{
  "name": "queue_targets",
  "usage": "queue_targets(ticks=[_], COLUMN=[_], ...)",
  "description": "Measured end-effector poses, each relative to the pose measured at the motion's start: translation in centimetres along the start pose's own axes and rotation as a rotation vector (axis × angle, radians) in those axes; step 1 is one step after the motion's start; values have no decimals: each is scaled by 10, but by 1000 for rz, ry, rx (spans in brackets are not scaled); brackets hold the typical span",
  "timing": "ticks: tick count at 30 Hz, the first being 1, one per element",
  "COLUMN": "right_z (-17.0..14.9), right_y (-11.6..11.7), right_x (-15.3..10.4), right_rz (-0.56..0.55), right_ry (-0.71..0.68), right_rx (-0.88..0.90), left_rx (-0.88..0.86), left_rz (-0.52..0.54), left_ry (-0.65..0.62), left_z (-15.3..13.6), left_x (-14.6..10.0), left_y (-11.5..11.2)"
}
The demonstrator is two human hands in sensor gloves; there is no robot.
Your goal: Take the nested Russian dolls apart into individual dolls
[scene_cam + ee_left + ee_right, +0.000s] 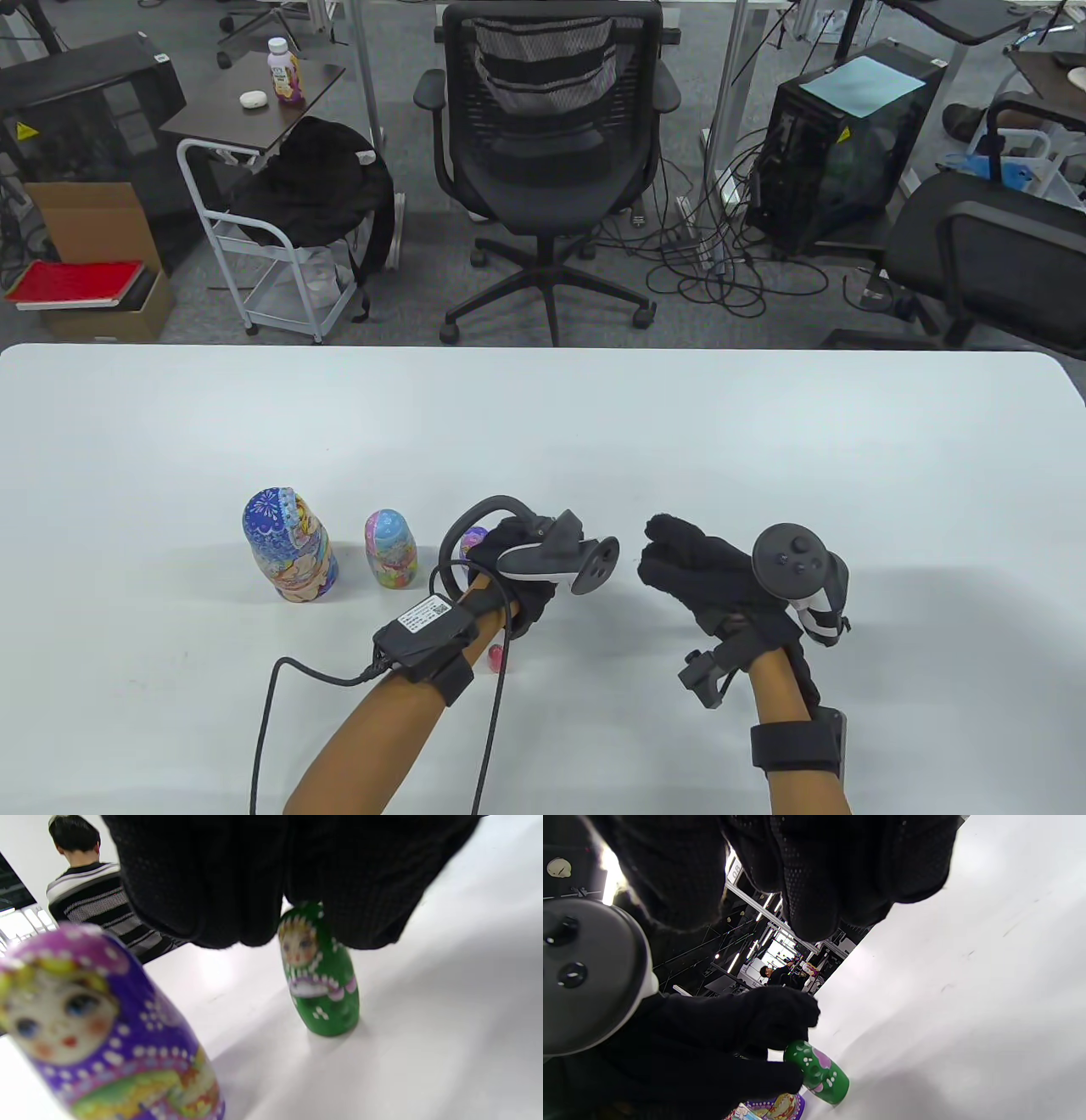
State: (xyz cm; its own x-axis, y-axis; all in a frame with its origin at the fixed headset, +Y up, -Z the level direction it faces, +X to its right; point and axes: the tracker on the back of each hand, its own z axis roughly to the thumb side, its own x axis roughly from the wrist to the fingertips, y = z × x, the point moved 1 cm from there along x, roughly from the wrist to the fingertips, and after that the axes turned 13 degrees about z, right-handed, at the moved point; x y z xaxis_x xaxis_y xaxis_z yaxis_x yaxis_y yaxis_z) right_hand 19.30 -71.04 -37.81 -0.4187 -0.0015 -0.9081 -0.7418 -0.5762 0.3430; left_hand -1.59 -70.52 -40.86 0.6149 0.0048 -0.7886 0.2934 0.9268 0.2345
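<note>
One small green painted wooden doll (322, 984) stands upright on the white counter (543, 424), its head in the left hand's (517, 569) grip; the right hand (713, 577) hovers beside, loosely curled, empty.

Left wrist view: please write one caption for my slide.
Gloved left hand holds the top of an upright green doll on the table, purple doll beside it.

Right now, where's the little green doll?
The green doll stands on the table under the left hand, just right of the purple doll.
</note>
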Motion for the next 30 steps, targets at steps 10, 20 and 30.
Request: queue_targets(ticks=[10,20,30], right_z=[-1,2,7], right_y=[6,13,43], right_x=[4,6,17], right_rz=[16,35,146], right_ry=[13,14,14], right_rx=[-33,-58,-133], left_rx=[-83,-246,-438], left_rz=[103,44,248], left_ry=[-96,-61,23], left_z=[3,-2,-13], left_x=[-78,-112,-119], left_y=[36,-18,-12])
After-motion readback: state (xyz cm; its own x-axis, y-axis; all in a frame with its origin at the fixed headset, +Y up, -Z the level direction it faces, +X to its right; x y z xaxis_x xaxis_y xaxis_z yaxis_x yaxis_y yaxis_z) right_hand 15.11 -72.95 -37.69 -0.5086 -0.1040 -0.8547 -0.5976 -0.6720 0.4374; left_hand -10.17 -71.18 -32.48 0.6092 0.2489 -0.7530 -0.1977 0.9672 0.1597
